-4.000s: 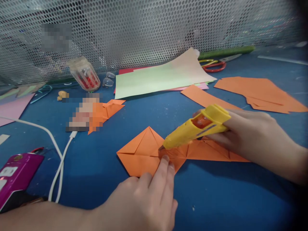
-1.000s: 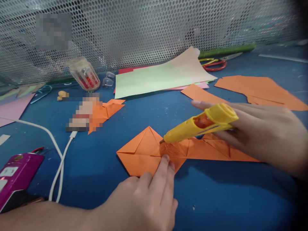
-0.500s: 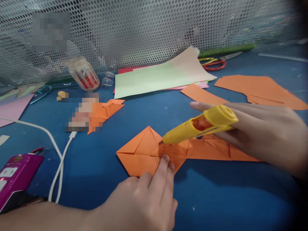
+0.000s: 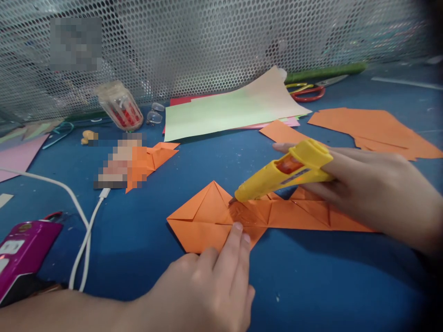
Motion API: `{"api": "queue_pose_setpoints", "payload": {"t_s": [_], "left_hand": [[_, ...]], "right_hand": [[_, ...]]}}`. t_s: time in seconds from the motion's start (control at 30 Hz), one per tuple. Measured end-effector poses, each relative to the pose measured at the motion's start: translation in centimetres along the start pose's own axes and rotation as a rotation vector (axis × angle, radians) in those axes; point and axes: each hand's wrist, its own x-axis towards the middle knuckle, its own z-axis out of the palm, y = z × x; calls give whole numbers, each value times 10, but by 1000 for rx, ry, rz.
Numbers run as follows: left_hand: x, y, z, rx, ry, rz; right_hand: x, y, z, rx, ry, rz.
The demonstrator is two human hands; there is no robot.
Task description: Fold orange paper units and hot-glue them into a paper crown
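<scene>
A folded orange paper piece (image 4: 204, 216) lies flat on the blue table (image 4: 311, 276), with creased triangles and a shiny patch of glue near its middle. My right hand (image 4: 374, 193) grips a yellow glue gun (image 4: 287, 171); its nozzle rests on the paper's upper edge beside the glue patch, and my forefinger stretches along the top. My left hand (image 4: 211, 286) presses two fingertips down on the paper's near edge, just below the glue, with the other fingers curled.
A perforated metal screen (image 4: 207, 41) closes the back. Before it lie stacked coloured sheets (image 4: 228, 110), red scissors (image 4: 309, 92), orange offcuts (image 4: 370, 127), a small jar (image 4: 121, 107) and another folded orange piece (image 4: 155, 157). A white cable (image 4: 85, 230) and magenta device (image 4: 24, 253) sit left.
The glue gun's nozzle has drifted a little up and right over the paper, and its body has tilted slightly. My left fingers have stayed pressed on the paper.
</scene>
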Motion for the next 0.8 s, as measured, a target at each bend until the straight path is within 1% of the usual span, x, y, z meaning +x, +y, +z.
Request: {"api": "queue_pose_setpoints", "payload": {"t_s": [0.13,0.23,0.47,0.67,0.8], "left_hand": [[0,1,1,-3,-6,-7],[1,2,2,-1,10,-7],[1,1,-2,4,-8,1],[1,1,-3,1,-13,10],[1,0,-2,14,-19,14]], "right_hand": [[2,-3,-1,58,-7,3],[3,-3,-1,50,-16,8],[1,-5,-3,52,-8,-6],[1,-2,-5,-39,-4,-5],[2,-5,-6,-32,-2,-8]]}}
